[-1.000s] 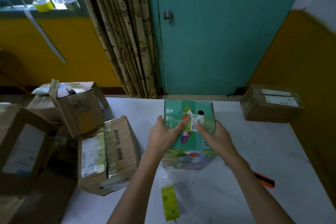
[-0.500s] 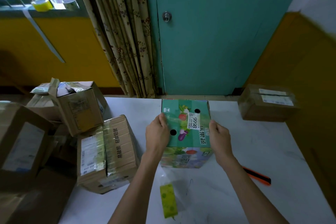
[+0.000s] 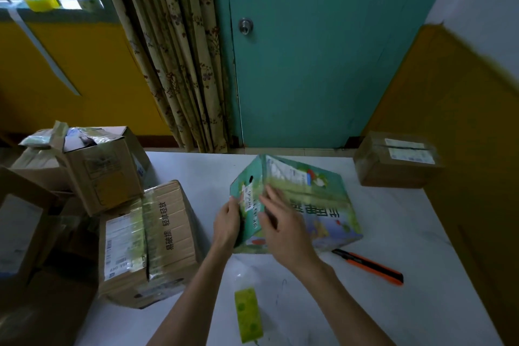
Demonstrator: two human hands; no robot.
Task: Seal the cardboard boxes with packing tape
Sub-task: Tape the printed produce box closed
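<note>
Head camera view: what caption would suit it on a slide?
Left hand grips and right hand rests on a green printed box on a white table.

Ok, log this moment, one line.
green box: on table | left hand: grips its end | right hand: rests on it | utility knife: beside box

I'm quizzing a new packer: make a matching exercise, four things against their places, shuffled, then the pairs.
1. green printed cardboard box
2. orange and black utility knife
3. small brown cardboard box
4. yellow tape roll

A. on the window sill
B. far right corner of the white table
C. in the left hand, under the right hand
D. on the table, beside the right forearm

Pairs: 1-C, 2-D, 3-B, 4-A
</note>
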